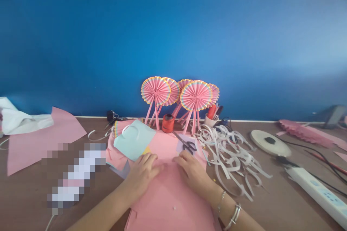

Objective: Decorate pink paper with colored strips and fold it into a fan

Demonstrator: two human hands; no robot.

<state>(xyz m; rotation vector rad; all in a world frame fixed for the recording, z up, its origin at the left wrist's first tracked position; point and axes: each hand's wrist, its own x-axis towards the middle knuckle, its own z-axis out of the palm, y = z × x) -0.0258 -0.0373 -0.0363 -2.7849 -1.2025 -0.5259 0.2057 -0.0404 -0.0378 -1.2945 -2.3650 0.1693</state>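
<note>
Both my hands rest on a pink paper sheet (170, 198) lying on the brown table in front of me. My left hand (142, 174) presses on the sheet's far edge with its fingers curled together. My right hand (193, 170) does the same just to the right, fingers bent down onto the paper; bracelets ring that wrist. The two hands are a few centimetres apart. Black-handled scissors (187, 145) lie just beyond my right hand. A light blue paper piece (135, 140) lies beyond my left hand.
Several pink pleated paper fans (195, 95) on sticks lean against the blue wall. An orange tape roll (168, 123), a pen cup (210, 118), curled white paper strips (230, 155), a white round disc (269, 143), a power strip (317, 189) and more pink paper (35, 140) lie around.
</note>
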